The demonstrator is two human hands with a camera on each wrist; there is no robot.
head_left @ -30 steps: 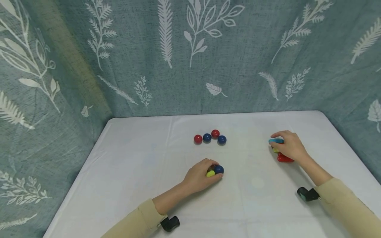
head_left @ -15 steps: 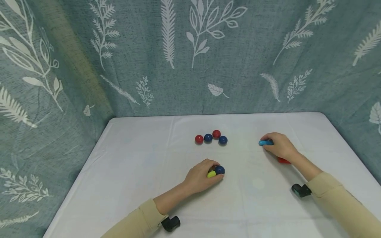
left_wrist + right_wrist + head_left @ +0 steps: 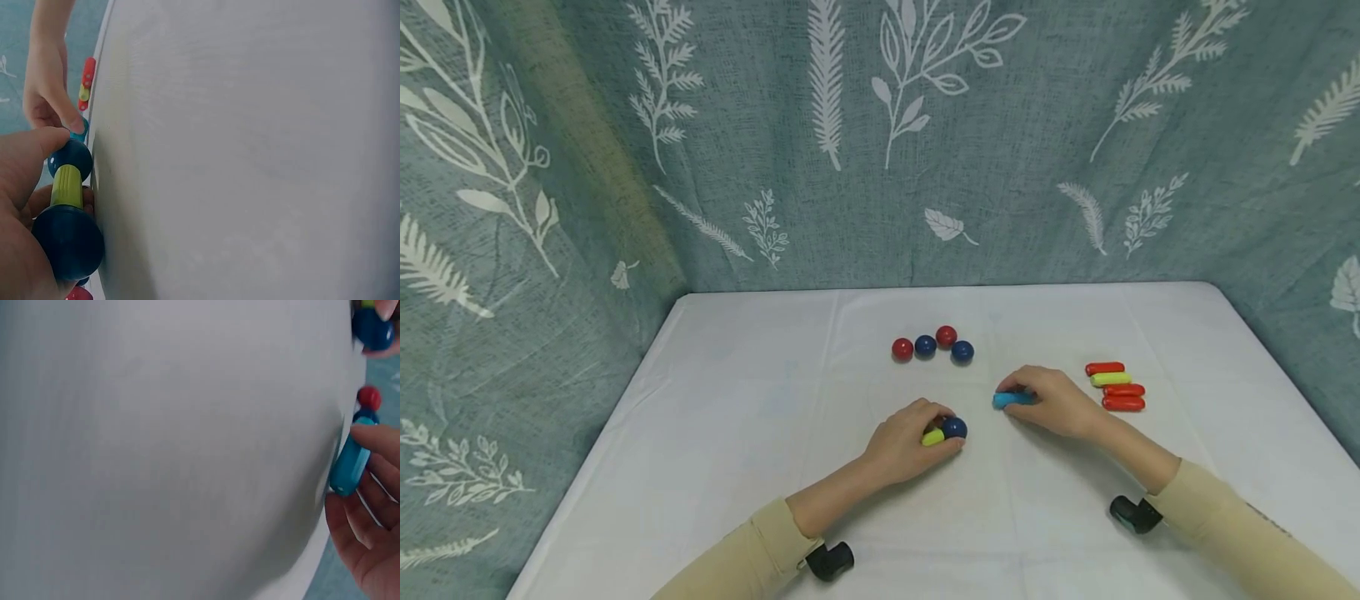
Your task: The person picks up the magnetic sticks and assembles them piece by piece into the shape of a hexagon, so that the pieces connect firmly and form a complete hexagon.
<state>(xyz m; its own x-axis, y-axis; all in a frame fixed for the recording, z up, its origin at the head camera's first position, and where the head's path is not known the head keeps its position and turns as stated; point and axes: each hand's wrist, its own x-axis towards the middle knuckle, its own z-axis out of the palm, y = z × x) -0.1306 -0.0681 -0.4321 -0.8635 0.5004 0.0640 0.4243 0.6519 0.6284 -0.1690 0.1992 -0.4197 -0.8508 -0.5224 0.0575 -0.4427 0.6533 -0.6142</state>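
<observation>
My left hand (image 3: 901,448) grips a joined piece near the middle of the table. In the left wrist view it is a ribbed yellow-green rod (image 3: 67,186) with a dark blue ball (image 3: 69,242) at the near end and a smaller-looking blue ball (image 3: 74,157) at the far end. To its right, my right hand (image 3: 1063,404) pinches a light blue rod (image 3: 1011,400) between thumb and fingers. The rod's left end points toward the held piece, with a gap between them. Seen from the right wrist, the light blue rod (image 3: 351,464) lies tilted across the fingertips.
Beyond the left hand, red balls (image 3: 902,349) and blue balls (image 3: 962,352) sit in a loose cluster. Red rods (image 3: 1123,403) and a yellow-green rod (image 3: 1110,379) lie in a stack-like row at the right. A patterned curtain (image 3: 850,225) hangs behind the white table (image 3: 737,375).
My right hand has picked the light blue rod from the rods at the right and carried it left and nearer, uncovering the remaining rods. The left hand stays in place.
</observation>
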